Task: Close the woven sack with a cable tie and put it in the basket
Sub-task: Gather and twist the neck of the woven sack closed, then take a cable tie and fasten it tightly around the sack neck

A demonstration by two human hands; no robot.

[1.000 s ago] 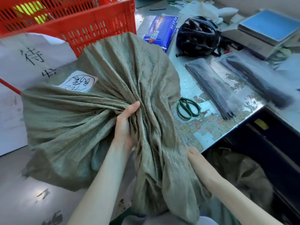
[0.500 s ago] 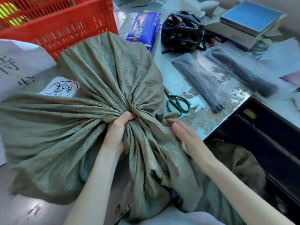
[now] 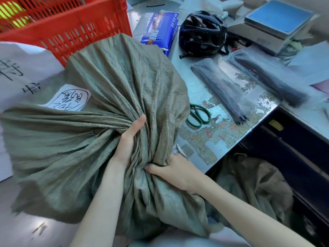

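Note:
A large grey-green woven sack (image 3: 114,90) lies on the metal table (image 3: 201,90), its mouth gathered into a bunch of folds toward me. My left hand (image 3: 129,141) grips the gathered neck from the left. Just below it, my right hand (image 3: 173,171) is closed on the same neck from the right. The loose end of the sack hangs down past the table edge. A red plastic basket (image 3: 74,31) stands behind the sack at the upper left. Bundles of black cable ties (image 3: 224,90) lie in clear bags on the table to the right.
Green-handled scissors (image 3: 198,115) lie right of the sack. Farther back are a black helmet (image 3: 202,35), a blue package (image 3: 158,31) and a scale with a blue top (image 3: 277,16). White paper with handwriting (image 3: 21,72) lies at the left. More sacks (image 3: 254,186) sit below the table edge.
My right hand came up from under the loose end, reached across open, and has now closed on the sack's neck below my left hand. The left hand has kept its grip.

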